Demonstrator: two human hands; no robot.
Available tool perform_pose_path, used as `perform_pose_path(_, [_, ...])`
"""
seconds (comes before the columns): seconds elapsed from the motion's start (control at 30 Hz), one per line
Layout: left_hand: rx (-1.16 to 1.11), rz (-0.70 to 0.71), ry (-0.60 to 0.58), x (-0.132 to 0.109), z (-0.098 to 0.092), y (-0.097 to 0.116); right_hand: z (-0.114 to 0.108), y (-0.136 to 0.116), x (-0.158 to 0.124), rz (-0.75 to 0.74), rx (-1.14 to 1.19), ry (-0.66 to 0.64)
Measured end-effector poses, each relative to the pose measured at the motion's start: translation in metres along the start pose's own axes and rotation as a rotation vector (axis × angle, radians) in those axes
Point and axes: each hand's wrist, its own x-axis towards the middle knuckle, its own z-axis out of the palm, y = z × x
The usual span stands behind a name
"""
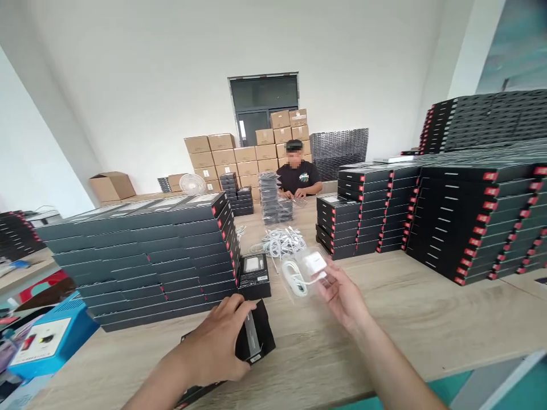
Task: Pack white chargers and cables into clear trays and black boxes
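Observation:
My left hand [216,341] grips a black box [264,330] that lies near the front of the table, fingers over its top and thumb at the near side. Its right end stands out as an unfolded flap; much of the box is hidden under the hand. My right hand [345,295] pinches the edge of a clear plastic bag [305,251], held up to the right of the box. Inside the bag are a white charger [316,262] and a coiled white cable [293,280]. Behind it lies a heap of loose white cables [284,242].
Tall stacks of black boxes stand at left [149,256] and right [444,222]. One small black box [255,289] sits beside the left stack. Across the table [307,347], a person [299,176] works with both hands, near bagged stacks [269,196]. A blue machine [53,336] is at left.

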Motion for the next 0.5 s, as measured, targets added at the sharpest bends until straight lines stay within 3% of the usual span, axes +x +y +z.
perform_pose_path(0.1, [0.010, 0.020, 0.050, 0.015, 0.011, 0.019, 0.026, 0.002, -0.034, -0.172, 0.022, 0.005])
perform_pose_path(0.2, [0.015, 0.030, 0.108, 0.025, 0.017, 0.037, 0.039, 0.005, -0.053, -0.268, -0.021, 0.052])
perform_pose_path(0.33, [0.039, 0.001, 0.213, 0.033, 0.024, 0.047, 0.026, 0.005, -0.057, -0.323, -0.093, 0.138])
perform_pose_path(0.5, [0.111, 0.074, 0.363, 0.043, 0.033, 0.046, 0.004, -0.003, -0.061, -0.348, -0.207, 0.148])
